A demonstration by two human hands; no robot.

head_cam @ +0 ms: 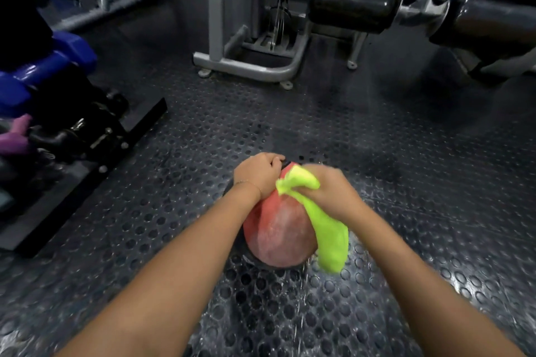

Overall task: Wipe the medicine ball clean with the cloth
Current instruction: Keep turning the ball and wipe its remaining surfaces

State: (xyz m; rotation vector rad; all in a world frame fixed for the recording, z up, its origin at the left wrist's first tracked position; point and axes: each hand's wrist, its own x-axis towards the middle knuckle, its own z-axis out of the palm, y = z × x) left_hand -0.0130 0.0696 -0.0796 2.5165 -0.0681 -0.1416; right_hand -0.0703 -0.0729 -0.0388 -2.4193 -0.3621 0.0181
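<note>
A red medicine ball with a dusty, whitish surface sits on the studded rubber floor, low in the middle of the head view. My left hand lies over its far top side, fingers curled around the ball's far edge. My right hand, blurred by motion, grips a neon yellow-green cloth against the ball's upper right. One bunched end of the cloth sticks up beside my thumb and the long end hangs down the ball's right side. The ball's far side is hidden behind my hands.
A dumbbell rack with blue, purple and black dumbbells stands on the left. A grey weight machine frame rises straight ahead, with black padded rollers at the upper right. Studded dark rubber floor spreads around the ball.
</note>
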